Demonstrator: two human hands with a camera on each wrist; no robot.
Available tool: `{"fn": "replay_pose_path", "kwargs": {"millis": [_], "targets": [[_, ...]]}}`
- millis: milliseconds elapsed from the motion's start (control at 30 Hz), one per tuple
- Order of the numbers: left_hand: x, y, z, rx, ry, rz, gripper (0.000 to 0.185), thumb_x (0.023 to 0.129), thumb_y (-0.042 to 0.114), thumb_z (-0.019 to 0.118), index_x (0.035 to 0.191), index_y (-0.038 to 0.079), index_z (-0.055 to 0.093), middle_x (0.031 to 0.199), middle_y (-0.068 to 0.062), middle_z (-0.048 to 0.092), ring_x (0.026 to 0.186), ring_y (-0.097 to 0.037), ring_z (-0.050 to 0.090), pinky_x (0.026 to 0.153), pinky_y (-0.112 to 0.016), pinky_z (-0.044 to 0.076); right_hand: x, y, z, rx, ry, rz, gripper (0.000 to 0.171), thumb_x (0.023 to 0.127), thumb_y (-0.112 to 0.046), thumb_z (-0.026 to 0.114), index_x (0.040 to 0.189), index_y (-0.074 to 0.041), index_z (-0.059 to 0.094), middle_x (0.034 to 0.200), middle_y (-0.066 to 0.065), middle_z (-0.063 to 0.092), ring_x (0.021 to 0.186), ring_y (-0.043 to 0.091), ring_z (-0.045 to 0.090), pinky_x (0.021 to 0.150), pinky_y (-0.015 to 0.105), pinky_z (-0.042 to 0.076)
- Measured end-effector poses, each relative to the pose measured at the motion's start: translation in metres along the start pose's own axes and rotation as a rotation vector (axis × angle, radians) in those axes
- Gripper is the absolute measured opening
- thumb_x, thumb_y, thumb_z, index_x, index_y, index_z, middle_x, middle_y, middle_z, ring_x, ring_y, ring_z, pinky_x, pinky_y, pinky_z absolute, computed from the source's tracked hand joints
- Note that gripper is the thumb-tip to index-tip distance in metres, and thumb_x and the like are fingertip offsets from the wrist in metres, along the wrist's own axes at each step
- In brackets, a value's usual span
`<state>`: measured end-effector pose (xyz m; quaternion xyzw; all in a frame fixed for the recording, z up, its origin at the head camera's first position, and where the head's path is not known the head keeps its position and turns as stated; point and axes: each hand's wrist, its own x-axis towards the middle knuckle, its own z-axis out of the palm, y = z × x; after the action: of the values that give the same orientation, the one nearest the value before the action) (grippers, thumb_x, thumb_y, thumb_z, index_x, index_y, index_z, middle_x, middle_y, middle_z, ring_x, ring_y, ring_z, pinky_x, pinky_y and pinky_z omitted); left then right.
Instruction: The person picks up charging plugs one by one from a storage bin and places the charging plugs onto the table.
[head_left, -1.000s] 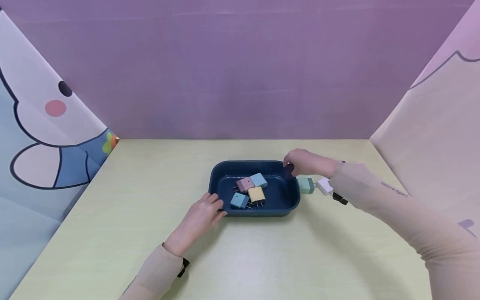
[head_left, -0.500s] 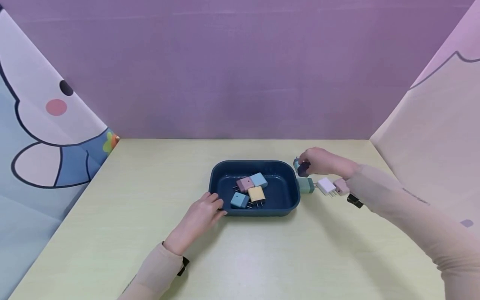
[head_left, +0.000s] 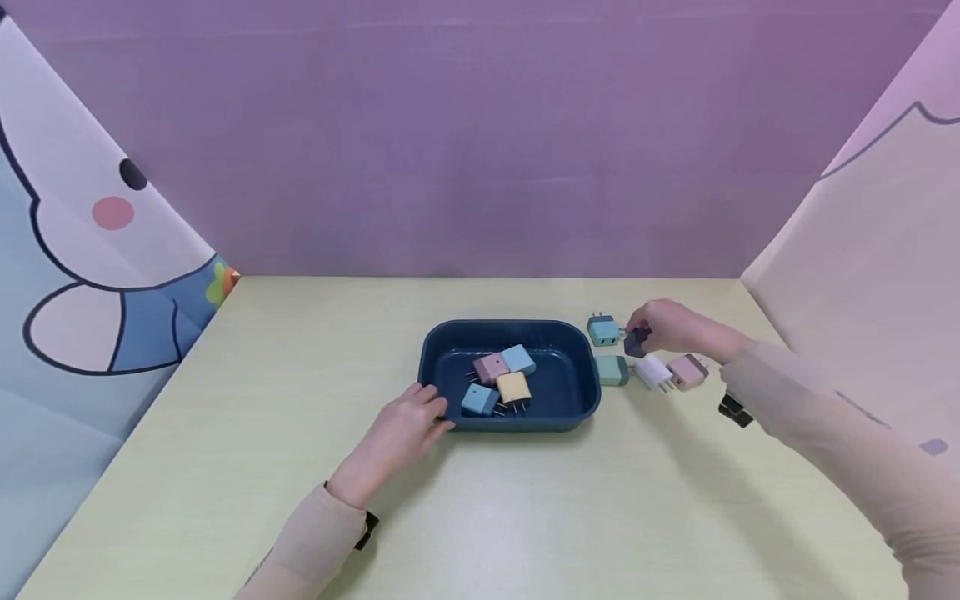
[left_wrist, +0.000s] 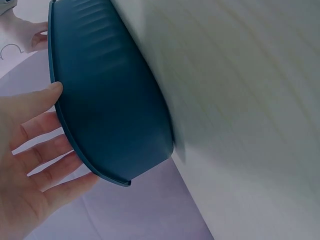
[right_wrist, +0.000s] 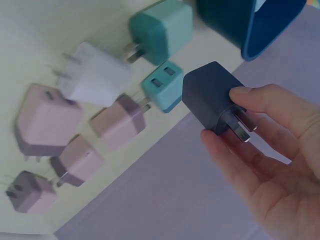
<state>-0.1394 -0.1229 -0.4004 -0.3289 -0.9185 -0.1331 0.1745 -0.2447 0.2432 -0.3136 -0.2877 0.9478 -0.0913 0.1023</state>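
Observation:
My right hand [head_left: 667,325] pinches a dark navy charger plug [right_wrist: 212,97] between thumb and fingers, its metal prongs facing the palm. It is above the table, right of the dark blue tray [head_left: 555,423]. My left hand [head_left: 401,425] holds the tray's near left corner, thumb and fingertips at the rim [left_wrist: 59,107]. Inside the tray lie a yellow charger [head_left: 513,389], a pink charger [head_left: 491,368] and two blue chargers, one in front [head_left: 480,401]. Beside the navy plug are a turquoise charger [head_left: 604,331], a green charger [head_left: 611,370] and a white charger [head_left: 653,372].
Several pink chargers, one farther right [head_left: 686,372], lie on the pale table [head_left: 525,517]; the right hand hides some in the head view. A purple backdrop [head_left: 480,167] stands behind the table, with printed cloth on both sides.
My right hand has moved right with the navy charger, from the tray's right rim to above the loose chargers, uncovering the turquoise and pink ones. The left hand and tray stay in place.

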Motion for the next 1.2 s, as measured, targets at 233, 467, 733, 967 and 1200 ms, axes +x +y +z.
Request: {"fn": "replay_pose_path", "kwargs": {"millis": [233,467,733,967,1200], "targets": [[0.0,0.0,0.0,0.01,0.008,0.007,0.016,0.073,0.018,0.072,0.077,0.005,0.063,0.072,-0.002,0.051,0.064,-0.014,0.04,0.058,-0.025,0.041,-0.009,0.017,0.003,0.049,0.002,0.076,0.026,0.065,0.011,0.062,0.09,0.01,0.062,0.079,0.013,0.063,0.068,0.018,0.055,0.065,0.037,0.046],[-0.001,0.0,0.001,0.018,0.015,0.006,0.017,0.073,0.019,0.071,0.078,0.005,0.064,0.073,-0.003,0.053,0.064,-0.014,0.04,0.058,-0.025,0.041,-0.017,0.032,0.006,0.042,0.011,0.1,0.026,0.064,0.009,0.063,0.09,0.011,0.062,0.08,0.014,0.063,0.068,0.019,0.056,0.065,0.038,0.046],[-0.001,0.001,0.002,0.019,0.02,-0.006,0.018,0.072,0.019,0.071,0.079,0.004,0.065,0.074,-0.004,0.054,0.064,-0.015,0.041,0.057,-0.024,0.041,-0.025,0.048,0.009,0.01,0.04,0.086,0.025,0.061,0.01,0.062,0.086,0.01,0.063,0.079,0.015,0.063,0.068,0.021,0.055,0.064,0.038,0.045],[0.0,0.001,0.002,0.018,0.021,-0.005,0.018,0.072,0.019,0.07,0.079,0.004,0.065,0.073,-0.003,0.053,0.063,-0.014,0.039,0.056,-0.024,0.04,-0.034,0.065,0.009,-0.045,0.031,0.125,0.024,0.06,0.006,0.063,0.084,0.011,0.062,0.072,0.012,0.062,0.063,0.02,0.053,0.06,0.035,0.042],[-0.001,0.0,0.002,0.021,0.033,0.012,0.017,0.073,0.019,0.07,0.079,0.004,0.065,0.074,-0.004,0.054,0.064,-0.015,0.04,0.059,-0.026,0.041,-0.042,0.078,0.011,-0.036,0.037,0.145,0.022,0.058,0.007,0.061,0.08,0.009,0.064,0.069,0.008,0.062,0.061,0.018,0.052,0.059,0.035,0.043]]}}
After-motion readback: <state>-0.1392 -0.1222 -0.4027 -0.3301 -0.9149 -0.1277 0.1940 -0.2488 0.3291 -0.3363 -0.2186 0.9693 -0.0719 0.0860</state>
